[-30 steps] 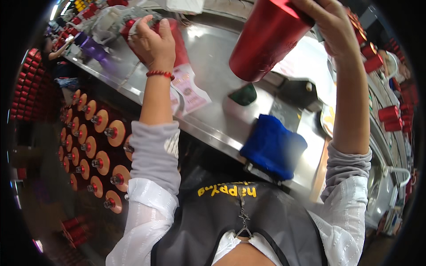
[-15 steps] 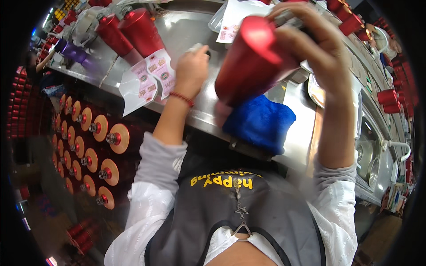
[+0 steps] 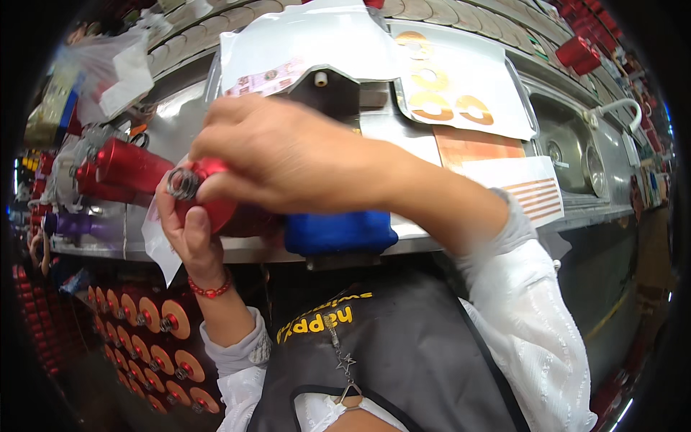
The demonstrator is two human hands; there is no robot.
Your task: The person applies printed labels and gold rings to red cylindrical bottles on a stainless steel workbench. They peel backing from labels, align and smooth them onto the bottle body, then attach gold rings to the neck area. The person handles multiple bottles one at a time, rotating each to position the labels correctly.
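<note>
Leftward and turned neck-up since the earlier frame, the red bottle [image 3: 218,210] now sits between both hands near the tabletop [image 3: 236,253] edge. I see a glossy red shoulder and a clear, ringed neck facing my camera. My left hand [image 3: 188,234] grips its side; my right hand [image 3: 281,153] reaches across, blurred, fingers bent narrow beside the neck, their grip unclear.

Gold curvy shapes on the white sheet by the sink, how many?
4, on that white sheet: a top shape, a middle shape below it, then a bottom left shape and a bottom right shape. None seem hidden there.
</note>
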